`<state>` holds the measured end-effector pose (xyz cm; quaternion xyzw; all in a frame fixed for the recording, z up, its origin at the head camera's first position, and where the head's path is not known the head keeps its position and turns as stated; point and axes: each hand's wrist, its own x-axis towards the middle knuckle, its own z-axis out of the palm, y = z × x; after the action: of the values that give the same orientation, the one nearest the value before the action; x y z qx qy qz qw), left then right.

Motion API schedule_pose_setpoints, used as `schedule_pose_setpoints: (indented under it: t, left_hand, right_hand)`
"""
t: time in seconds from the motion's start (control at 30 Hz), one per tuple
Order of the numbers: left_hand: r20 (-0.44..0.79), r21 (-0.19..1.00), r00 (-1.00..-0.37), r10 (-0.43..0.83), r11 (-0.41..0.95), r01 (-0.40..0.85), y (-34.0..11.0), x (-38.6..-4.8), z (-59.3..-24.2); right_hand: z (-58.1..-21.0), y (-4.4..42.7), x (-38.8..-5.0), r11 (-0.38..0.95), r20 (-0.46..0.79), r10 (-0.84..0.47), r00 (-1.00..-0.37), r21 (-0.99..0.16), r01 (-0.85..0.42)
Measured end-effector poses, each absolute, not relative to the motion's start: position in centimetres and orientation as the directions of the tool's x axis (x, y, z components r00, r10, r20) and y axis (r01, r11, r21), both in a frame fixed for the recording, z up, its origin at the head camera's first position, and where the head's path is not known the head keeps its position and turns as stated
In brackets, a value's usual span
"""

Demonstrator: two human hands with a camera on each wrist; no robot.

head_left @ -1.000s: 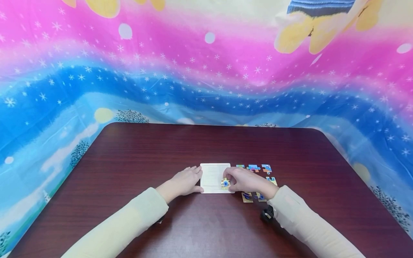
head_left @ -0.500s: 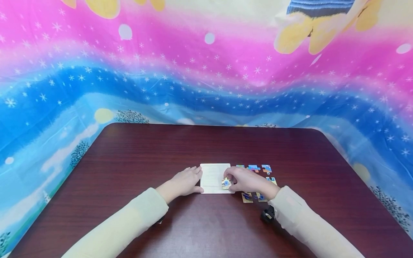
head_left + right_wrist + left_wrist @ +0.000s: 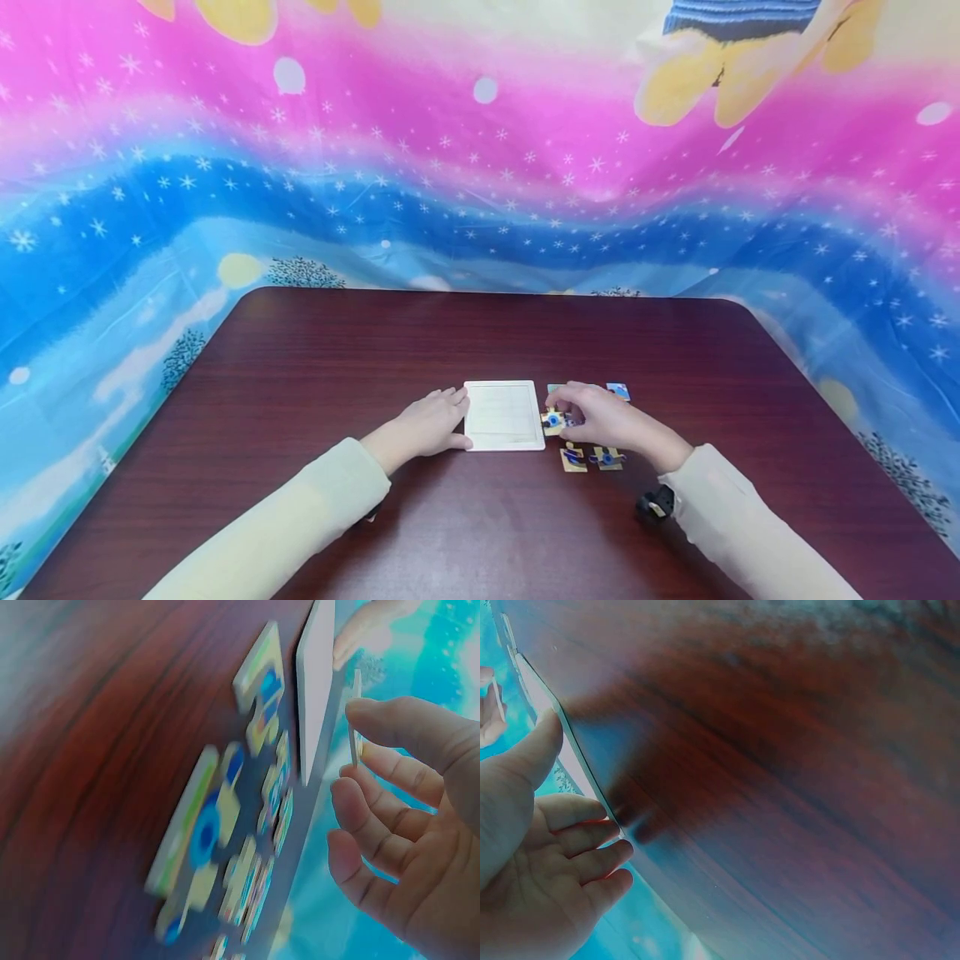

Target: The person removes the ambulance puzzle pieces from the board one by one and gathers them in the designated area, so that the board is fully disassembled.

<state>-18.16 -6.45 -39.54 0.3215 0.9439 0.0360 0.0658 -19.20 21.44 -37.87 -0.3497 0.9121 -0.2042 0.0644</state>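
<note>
My left hand (image 3: 426,423) rests with spread fingers against the left edge of a white puzzle tray (image 3: 501,417). In the left wrist view, the fingertips and thumb touch the rim of that tray (image 3: 574,750). Just off the tray's right edge, my right hand (image 3: 600,415) pinches a yellow jigsaw piece (image 3: 553,422) with a blue round mark. The right wrist view catches this piece (image 3: 355,731) edge-on between thumb and fingers, held above the table. Other jigsaw pieces lie under and around the right hand, which partly hides them.
Two yellow-and-blue jigsaw pieces, one of them a piece (image 3: 573,458) near the tray corner, lie in front of the right hand. A blue piece (image 3: 618,391) lies behind it. The dark red-brown table (image 3: 360,342) reaches back to a patterned cloth (image 3: 480,217).
My right hand has moved right with the jigsaw piece, from above the tray to beyond its right edge. The left hand has stayed in place.
</note>
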Motion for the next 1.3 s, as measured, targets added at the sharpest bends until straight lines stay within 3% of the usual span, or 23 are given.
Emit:
schedule_pose_setpoints:
  t: [0.53,1.3]
  left_hand:
    - [-0.097,0.088,-0.782,0.615,0.788,0.609,-6.5,-18.2,-39.7]
    - [-0.096,0.104,-0.778,0.620,0.784,0.612,-6.5,-18.3,-39.7]
  right_hand:
    - [-37.6,27.8,-17.5,0.732,0.028,-0.583,-0.812,-0.416,-0.539]
    - [-38.8,31.7,-16.1,0.784,-0.157,-0.530,-0.833,-0.464,-0.412]
